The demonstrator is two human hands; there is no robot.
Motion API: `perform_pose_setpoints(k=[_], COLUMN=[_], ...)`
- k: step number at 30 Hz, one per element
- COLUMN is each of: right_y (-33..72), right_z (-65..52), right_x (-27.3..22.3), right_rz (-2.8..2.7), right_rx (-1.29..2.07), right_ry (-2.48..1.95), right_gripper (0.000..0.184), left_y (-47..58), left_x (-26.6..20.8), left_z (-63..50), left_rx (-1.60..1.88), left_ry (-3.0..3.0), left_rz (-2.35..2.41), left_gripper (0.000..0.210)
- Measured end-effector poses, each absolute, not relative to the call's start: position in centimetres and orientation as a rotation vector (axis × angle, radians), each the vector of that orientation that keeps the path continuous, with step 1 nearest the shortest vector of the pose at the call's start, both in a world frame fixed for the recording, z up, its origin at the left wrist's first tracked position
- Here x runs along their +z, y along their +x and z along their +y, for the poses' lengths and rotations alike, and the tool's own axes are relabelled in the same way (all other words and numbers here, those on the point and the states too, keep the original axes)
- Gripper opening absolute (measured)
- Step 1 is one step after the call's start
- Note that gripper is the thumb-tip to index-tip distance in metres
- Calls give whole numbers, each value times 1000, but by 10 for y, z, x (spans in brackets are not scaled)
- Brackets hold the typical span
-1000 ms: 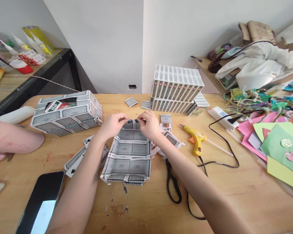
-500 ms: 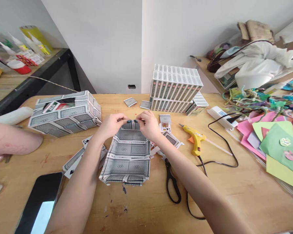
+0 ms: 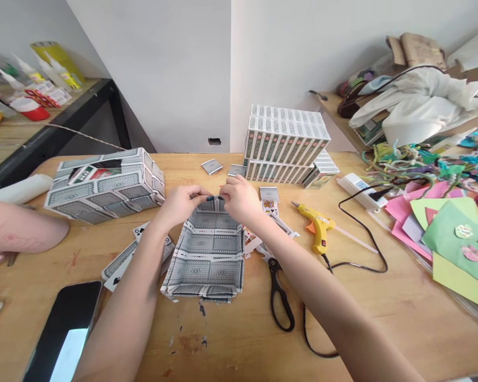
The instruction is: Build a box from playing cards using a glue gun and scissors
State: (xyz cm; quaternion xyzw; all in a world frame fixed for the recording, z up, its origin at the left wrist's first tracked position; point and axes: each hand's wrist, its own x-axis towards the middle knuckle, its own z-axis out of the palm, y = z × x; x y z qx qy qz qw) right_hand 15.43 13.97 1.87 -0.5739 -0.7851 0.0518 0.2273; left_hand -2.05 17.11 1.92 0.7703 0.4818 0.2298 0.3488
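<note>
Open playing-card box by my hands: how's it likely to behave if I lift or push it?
The open box is probably light for its size, being hollow and thin-walled. It may flex or split if squeezed, since it looks pieced together from many playing cards. Low and wide, it would likely slide rather than tip.

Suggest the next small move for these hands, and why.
Probably a gentle pinch along the far wall of the open card tray: the left hand and right hand are both at its top edge, thumbs close together, so neither needs to travel. The yellow glue gun lies apart on the table.
</note>
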Motion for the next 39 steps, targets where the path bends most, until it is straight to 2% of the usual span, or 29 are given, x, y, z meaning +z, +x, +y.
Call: perform_pose_setpoints(k=[7,13,27,39], right_y=[151,152,151,153], right_z=[144,147,141,140], right_x=[30,26,14,1], right_rz=[-2359,-2346,-2138,-1879], right_rx=[44,34,167,371], right_ry=[-1580,-1542,-1486,-1488], right_gripper=[19,22,26,27], left_y=[-20,-19,-16,-16], left_x=[17,17,19,26], left_z=[172,170,168,165], left_rx=[635,651,584,583], left_ry=[1998,2090,2367,2162], left_rz=[1218,1274,1347,1286], left_gripper=[22,22,18,20])
